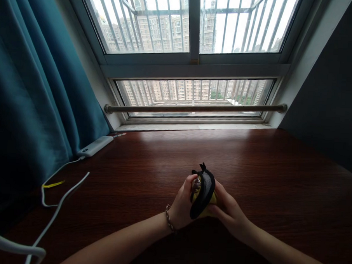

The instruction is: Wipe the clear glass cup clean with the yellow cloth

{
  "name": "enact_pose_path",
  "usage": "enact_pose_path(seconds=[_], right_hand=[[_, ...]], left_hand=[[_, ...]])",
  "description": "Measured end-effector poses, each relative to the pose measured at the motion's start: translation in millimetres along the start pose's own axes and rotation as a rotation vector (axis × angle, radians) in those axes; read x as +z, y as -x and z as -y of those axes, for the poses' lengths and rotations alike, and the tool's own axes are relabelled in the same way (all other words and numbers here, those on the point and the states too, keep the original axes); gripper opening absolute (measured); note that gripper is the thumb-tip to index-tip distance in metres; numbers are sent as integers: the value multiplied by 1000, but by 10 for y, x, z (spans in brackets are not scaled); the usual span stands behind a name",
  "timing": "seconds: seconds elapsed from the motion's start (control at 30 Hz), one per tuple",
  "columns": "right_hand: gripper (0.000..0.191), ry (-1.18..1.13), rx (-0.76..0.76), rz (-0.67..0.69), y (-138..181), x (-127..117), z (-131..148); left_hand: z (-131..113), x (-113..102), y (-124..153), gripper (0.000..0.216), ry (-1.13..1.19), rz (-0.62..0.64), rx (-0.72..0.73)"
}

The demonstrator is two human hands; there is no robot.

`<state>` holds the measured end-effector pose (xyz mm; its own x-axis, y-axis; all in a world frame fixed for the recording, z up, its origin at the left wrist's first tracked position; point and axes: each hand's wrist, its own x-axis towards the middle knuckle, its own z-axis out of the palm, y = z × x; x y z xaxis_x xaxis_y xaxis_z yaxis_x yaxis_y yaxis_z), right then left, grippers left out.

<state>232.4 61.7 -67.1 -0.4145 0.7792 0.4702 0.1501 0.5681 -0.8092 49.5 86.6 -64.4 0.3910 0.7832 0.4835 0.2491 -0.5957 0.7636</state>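
Note:
Between my two hands, above the brown wooden tabletop [151, 162], is a small yellow item with thick black edging and a grey panel [208, 184], perhaps a soft pouch. Its exact kind I cannot make out. My left hand [183, 205] wraps round its left side, the thumb or a finger up near the top edge, and a beaded bracelet circles that wrist. From the right, my right hand [229, 212] presses its fingers against the yellow side. A short black tab sticks up at the top. Something shiny shows by the left fingers. The underside is hidden by my hands.
At the left lie a white power strip [96, 146], a white cable [63, 199] and a yellow strip [54, 184]. A blue curtain [47, 75] hangs beside them. Behind the tabletop a metal rail [194, 108] crosses the window. A dark wall [331, 100] stands at the right.

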Motion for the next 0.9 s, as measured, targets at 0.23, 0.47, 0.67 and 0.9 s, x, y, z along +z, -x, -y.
enact_pose_path(seconds=[0.23, 0.47, 0.67, 0.9], right_hand=[[45, -262, 109, -28, -36, -30, 29], [45, -579, 394, -192, -36, 54, -111], [40, -501, 372, -169, -52, 16, -85], [47, -396, 420, -162, -85, -81, -20]], left_hand=[[65, 56, 109, 85, -271, 62, 337], [-9, 48, 163, 78, -290, 12, 465], [13, 98, 96, 94, -94, -119, 390], [33, 175, 123, 102, 265, -116, 154]])
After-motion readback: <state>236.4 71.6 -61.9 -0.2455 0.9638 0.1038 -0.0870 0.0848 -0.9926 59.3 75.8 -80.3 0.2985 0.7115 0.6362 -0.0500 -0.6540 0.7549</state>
